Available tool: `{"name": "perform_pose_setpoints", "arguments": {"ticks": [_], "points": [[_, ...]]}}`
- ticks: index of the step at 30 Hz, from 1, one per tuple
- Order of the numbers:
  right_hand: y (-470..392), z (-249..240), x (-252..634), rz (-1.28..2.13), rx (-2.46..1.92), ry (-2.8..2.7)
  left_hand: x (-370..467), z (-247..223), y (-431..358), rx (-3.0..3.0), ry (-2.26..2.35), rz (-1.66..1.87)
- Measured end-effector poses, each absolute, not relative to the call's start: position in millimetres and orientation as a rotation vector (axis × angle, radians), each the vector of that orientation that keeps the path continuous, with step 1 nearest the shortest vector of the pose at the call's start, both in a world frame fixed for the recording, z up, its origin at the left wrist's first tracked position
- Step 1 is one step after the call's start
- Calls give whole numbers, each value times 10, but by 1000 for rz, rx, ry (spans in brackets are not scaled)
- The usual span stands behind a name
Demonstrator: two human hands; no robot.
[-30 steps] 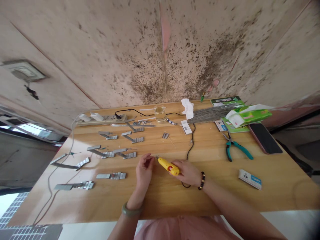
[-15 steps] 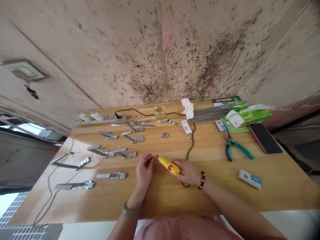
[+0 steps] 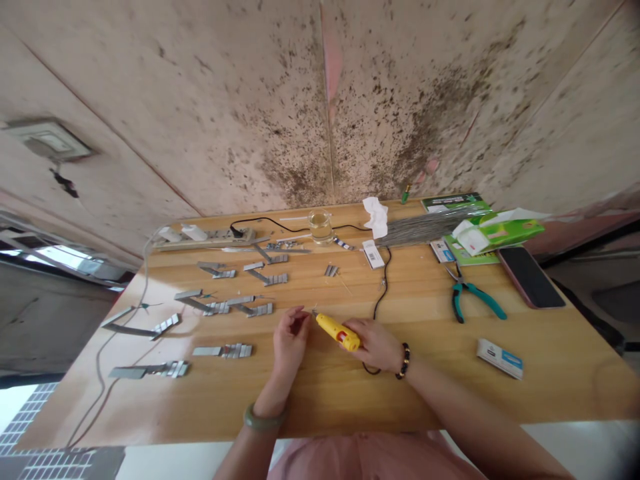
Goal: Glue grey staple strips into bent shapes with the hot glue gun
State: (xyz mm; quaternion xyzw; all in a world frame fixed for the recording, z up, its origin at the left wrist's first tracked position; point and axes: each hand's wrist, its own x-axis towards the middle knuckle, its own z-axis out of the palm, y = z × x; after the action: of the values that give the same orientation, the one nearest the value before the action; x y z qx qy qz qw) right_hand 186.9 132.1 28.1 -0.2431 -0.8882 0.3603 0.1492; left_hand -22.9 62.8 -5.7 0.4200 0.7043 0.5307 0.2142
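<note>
My right hand (image 3: 373,341) is wrapped round a yellow corded hand tool (image 3: 334,328) with a red switch and a thin metal tip. The tool slants up and to the left, its tip by the fingers of my left hand (image 3: 291,333). Those left fingers are pinched together; whatever they hold is too small to make out. A thin pale sliver (image 3: 315,307) shows just at the tool's tip. Left of my hands lie several grey jointed strip pieces (image 3: 223,351). Three short grey pieces (image 3: 331,271) and a thin stick (image 3: 345,285) lie beyond the tool.
Teal-handled pliers (image 3: 470,293), a phone (image 3: 531,277) and a small white-and-blue box (image 3: 500,358) lie to the right. A glass of yellowish liquid (image 3: 320,227), a power strip (image 3: 215,237) and a bundle of grey wires (image 3: 425,227) stand along the wall. A black cord (image 3: 384,287) runs across the table.
Hardly anything differs. My left hand has shifted very slightly right, and a thin pale sliver now shows at the tool's tip. The right hand keeps its hold.
</note>
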Motion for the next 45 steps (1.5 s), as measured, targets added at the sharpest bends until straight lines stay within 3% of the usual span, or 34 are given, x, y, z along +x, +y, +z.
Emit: {"name": "perform_pose_setpoints", "arguments": {"ticks": [20,45], "points": [[1350,274,1899,1010,-741,-2533,-224,-25,633,1086,2009,1555],[1329,241,1899,995,-726,-2605,-126,89,615,1433,2139,1452]]}}
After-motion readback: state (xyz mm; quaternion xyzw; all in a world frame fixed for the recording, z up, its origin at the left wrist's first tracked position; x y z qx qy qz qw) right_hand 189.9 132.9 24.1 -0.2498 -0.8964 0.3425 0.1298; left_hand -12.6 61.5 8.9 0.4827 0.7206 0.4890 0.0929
